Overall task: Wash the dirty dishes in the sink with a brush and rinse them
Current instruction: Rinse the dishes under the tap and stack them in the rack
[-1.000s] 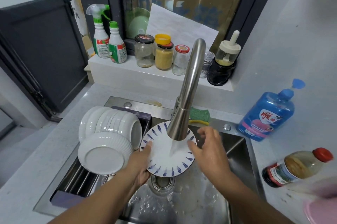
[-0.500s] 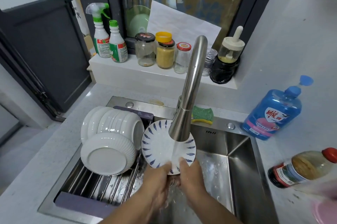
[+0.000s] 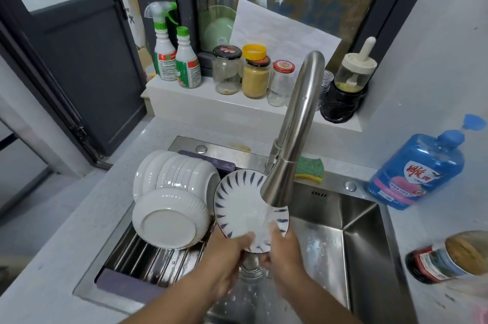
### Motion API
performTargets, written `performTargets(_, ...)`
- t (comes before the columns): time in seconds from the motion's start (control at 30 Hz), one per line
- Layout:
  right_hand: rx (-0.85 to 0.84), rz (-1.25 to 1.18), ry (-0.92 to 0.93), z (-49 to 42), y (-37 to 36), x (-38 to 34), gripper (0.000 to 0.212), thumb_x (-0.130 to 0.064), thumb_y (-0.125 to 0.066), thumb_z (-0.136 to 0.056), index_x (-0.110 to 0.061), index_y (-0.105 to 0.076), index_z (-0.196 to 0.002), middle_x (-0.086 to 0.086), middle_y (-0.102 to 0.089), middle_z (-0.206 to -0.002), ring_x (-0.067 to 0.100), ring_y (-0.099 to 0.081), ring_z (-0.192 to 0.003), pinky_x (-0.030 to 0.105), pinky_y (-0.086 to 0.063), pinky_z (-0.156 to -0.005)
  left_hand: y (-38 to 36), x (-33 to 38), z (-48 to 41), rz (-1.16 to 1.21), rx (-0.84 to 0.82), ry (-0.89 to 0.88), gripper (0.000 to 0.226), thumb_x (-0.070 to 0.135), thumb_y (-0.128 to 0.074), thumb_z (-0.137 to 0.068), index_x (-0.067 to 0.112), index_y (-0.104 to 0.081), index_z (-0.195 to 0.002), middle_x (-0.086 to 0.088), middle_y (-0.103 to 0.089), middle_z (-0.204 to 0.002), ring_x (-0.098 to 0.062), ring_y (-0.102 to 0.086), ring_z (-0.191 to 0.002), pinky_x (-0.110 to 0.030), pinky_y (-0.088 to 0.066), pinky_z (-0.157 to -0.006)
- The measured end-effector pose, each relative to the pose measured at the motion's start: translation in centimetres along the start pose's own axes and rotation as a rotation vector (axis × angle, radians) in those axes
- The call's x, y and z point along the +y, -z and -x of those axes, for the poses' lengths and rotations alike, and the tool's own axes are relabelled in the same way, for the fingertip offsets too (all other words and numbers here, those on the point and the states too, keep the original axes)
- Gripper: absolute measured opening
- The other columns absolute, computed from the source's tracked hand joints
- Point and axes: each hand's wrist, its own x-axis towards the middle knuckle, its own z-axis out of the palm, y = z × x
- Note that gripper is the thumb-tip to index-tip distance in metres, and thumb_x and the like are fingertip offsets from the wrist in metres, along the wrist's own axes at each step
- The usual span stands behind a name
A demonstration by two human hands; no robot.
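- Plate (image 3: 243, 207): white, blue dashes round the rim, held tilted with its face toward the camera, over the sink (image 3: 356, 244) basin and just under the faucet (image 3: 293, 139) head
- Water (image 3: 266, 218) runs from the faucet head onto the plate's face, right of centre
- Left hand (image 3: 229, 252): fingers curled round the plate's lower rim, gripping it
- Right hand (image 3: 284, 249): thumb pressed on the plate's face at the lower right rim, gripping; fingers behind the plate are hidden
- White ribbed bowls (image 3: 171, 218) lie on their sides on the slatted rack (image 3: 148, 257) over the sink's left half; the nearest shows its base, just beside the plate's left edge
- Green and yellow sponge (image 3: 310, 168) on the sink ledge behind the faucet
- Blue detergent bottle (image 3: 417, 170) on the counter right of the sink
- Cleaner bottles (image 3: 174, 59) and jars (image 3: 254, 75) stand on the window sill
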Motion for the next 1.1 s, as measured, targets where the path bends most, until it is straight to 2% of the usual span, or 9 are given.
performTargets(0.13,-0.011,0.029,0.035,-0.1,0.1,0.7,0.015,-0.028,-0.053,-0.105,-0.017,-0.064,-0.103,0.007,-0.071,-0.077,0.015,-0.060,-0.050,0.026,-0.046,-0.044,1.0,0.5,-0.2,-0.128,0.021,-0.031,0.043,-0.018,-0.051,-0.092,0.010,-0.062,-0.122,-0.009,-0.079,-0.103,-0.030,-0.076,-0.093,-0.055,-0.060,-0.087)
performTargets(0.23,-0.010,0.334,0.170,-2.7,2.0,-1.4,0.021,-0.031,-0.052,-0.103,-0.017,-0.064,-0.113,0.004,-0.073,-0.096,0.020,-0.069,-0.082,0.040,-0.059,-0.077,3.6,3.5,-1.3,-0.295,-0.080,0.057,0.036,0.002,-0.061,-0.098,0.009,-0.056,-0.133,-0.009,-0.077,-0.112,-0.030,-0.074,-0.102,-0.055,-0.059,-0.090)
performTargets(0.4,-0.250,0.509,0.097,-2.7,4.3,-4.6,0.023,-0.015,-0.041,-0.103,-0.021,-0.060,-0.114,0.005,-0.058,-0.067,0.015,-0.045,-0.044,0.019,-0.032,-0.040,3.5,6.3,-0.8,-0.561,-0.243,0.015,0.061,0.019,-0.070,-0.096,0.014,-0.041,-0.149,0.000,-0.071,-0.125,-0.019,-0.070,-0.110,-0.040,-0.058,-0.095)
performTargets(0.57,-0.285,0.471,-0.159,-2.7,5.0,-5.2,0.024,-0.005,-0.037,-0.097,-0.007,-0.061,-0.094,0.009,-0.057,-0.054,0.013,-0.036,-0.040,0.015,-0.019,-0.039,3.6,5.8,1.1,-1.379,-0.377,-0.398,0.087,0.078,-0.061,-0.078,0.043,-0.036,-0.153,0.020,0.001,-0.167,-0.004,0.003,-0.153,-0.040,-0.006,-0.127)
performTargets(0.67,-0.267,0.544,-0.249,-2.2,5.0,-6.8,0.029,-0.009,-0.038,-0.096,-0.003,-0.060,-0.080,0.008,-0.056,-0.049,0.009,-0.034,-0.034,0.014,-0.019,-0.036,3.4,4.6,1.2,-1.532,-0.486,-0.541,0.057,0.061,-0.067,-0.087,0.052,-0.048,-0.140,0.024,-0.048,-0.149,-0.002,-0.043,-0.136,-0.027,-0.035,-0.113)
performTargets(0.77,-0.235,0.555,-0.247,-1.9,4.9,-8.5,0.049,-0.034,-0.037,-0.105,-0.003,-0.061,-0.076,0.004,-0.053,-0.048,0.009,-0.037,-0.031,0.015,-0.024,-0.034,3.3,3.7,0.2,-1.275,-0.475,-0.432,0.033,0.045,-0.068,-0.093,0.041,-0.058,-0.125,0.013,-0.068,-0.087,-0.010,-0.064,-0.079,-0.026,-0.047,-0.071)
performTargets(0.9,-0.166,0.844,0.087,-1.9,3.7,-8.7,0.054,-0.056,-0.033,-0.105,-0.014,-0.066,-0.114,0.012,-0.068,-0.102,0.025,-0.063,-0.078,0.033,-0.050,-0.071,2.5,2.8,0.6,-0.637,-0.415,-0.149,0.042,0.035,-0.077,-0.089,0.025,-0.064,-0.128,-0.004,-0.076,-0.111,-0.026,-0.073,-0.103,-0.050,-0.058,-0.092)
performTargets(0.97,-0.110,0.862,0.281,-1.0,2.0,-7.1,0.034,-0.037,-0.043,-0.106,-0.015,-0.064,-0.119,0.013,-0.065,-0.120,0.032,-0.063,-0.106,0.036,-0.051,-0.092,1.9,2.1,0.7,-0.387,-0.336,-0.031,0.042,0.028,-0.074,-0.092,0.021,-0.062,-0.132,-0.004,-0.076,-0.116,-0.026,-0.072,-0.108,-0.048,-0.059,-0.092)
performTargets(1.1,-0.032,0.735,0.437,1.9,-1.4,-3.4,0.052,-0.054,-0.034,-0.102,-0.024,-0.058,-0.137,0.009,-0.057,-0.132,0.026,-0.051,-0.126,0.035,-0.037,-0.111,0.6,1.8,1.4,-0.029,-0.251,0.149,0.032,0.030,-0.062,-0.099,0.023,-0.061,-0.130,-0.013,-0.075,-0.116,-0.033,-0.073,-0.104,-0.060,-0.058,-0.086)
